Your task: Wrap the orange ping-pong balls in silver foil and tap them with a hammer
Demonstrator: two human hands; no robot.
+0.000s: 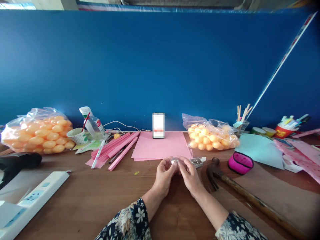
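Note:
My left hand point(165, 175) and my right hand point(190, 175) meet over the wooden table point(105, 200), fingers curled together round a small shiny silver object point(174, 161). It is too small to name. Both hands hover just in front of a pink paper sheet point(162, 146). A small box of metal bits point(196, 162) lies right beside my right hand.
A hammer point(240, 190) lies to the right, next to a magenta pouch point(240, 163). Bags of orange balls point(37, 133) point(212, 136) sit left and right. Pink paper strips point(117, 146), a phone point(158, 125), a bottle point(92, 123), a power strip point(35, 196) and cups of pens point(285, 130) line the blue wall.

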